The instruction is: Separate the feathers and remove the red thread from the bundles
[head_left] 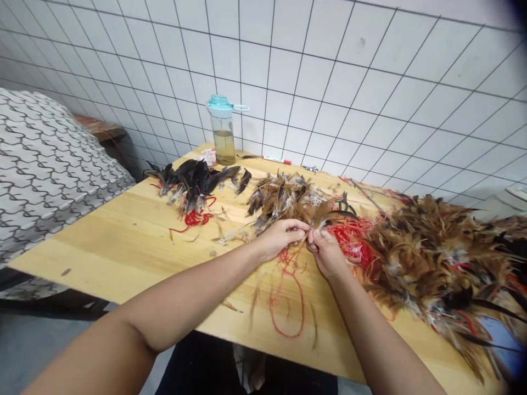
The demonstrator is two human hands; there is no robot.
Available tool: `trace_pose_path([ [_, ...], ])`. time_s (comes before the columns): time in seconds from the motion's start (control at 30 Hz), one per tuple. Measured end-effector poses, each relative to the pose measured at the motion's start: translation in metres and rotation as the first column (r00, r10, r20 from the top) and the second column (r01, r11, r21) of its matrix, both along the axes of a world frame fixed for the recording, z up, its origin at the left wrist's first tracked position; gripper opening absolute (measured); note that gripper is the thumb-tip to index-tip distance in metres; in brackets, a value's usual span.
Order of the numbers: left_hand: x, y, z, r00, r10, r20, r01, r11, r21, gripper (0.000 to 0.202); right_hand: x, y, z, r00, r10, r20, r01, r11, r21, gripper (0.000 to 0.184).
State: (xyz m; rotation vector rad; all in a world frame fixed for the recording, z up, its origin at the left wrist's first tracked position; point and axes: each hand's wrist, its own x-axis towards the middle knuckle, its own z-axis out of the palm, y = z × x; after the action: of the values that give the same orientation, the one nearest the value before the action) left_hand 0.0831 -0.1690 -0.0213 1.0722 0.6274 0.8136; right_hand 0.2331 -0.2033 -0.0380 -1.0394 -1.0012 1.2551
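Observation:
Over the wooden table, my left hand (282, 238) and my right hand (327, 249) meet with fingertips pinched together. A small bunch of brown feathers (325, 213) sticks up from between them, its base at my right thumb and fingers. Red string (302, 307) trails from my left fingertips and lies in a loop on the tabletop. The exact grip at the fingertips is partly hidden. Just behind my left hand is a pile of brown and white feathers (284, 197). Beside my right hand lies a tangle of red strings (354, 238).
A large heap of brown feathers (444, 258) covers the table's right side, with a phone-like object (500, 340) at its edge. Black feathers (195, 181) and coiled red string (197, 218) lie left. A bottle (224, 137) and a red-and-white marker (276, 159) are near the tiled wall.

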Motion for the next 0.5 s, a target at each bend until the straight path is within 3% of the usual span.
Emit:
trace_pose_path([
  [0.17,-0.004,0.004,-0.002,0.986,0.046,-0.16,-0.026,0.992,0.123,0.033,-0.002,0.0,0.0,1.0,0.009,-0.019,-0.009,1.0,0.0,0.045],
  [0.3,-0.007,0.008,0.001,0.935,0.188,-0.302,-0.085,0.943,0.322,0.026,0.002,0.0,0.008,0.993,-0.046,-0.11,0.049,0.999,0.022,0.044],
  [0.4,-0.011,0.008,0.007,0.877,0.311,-0.365,-0.084,0.849,0.521,0.022,0.013,0.002,0.016,0.978,-0.132,-0.159,0.144,0.987,0.067,0.044],
  [0.5,-0.016,0.009,0.014,0.829,0.405,-0.386,-0.021,0.712,0.702,0.02,0.023,0.005,0.02,0.964,-0.192,-0.184,0.211,0.973,0.092,0.045],
])
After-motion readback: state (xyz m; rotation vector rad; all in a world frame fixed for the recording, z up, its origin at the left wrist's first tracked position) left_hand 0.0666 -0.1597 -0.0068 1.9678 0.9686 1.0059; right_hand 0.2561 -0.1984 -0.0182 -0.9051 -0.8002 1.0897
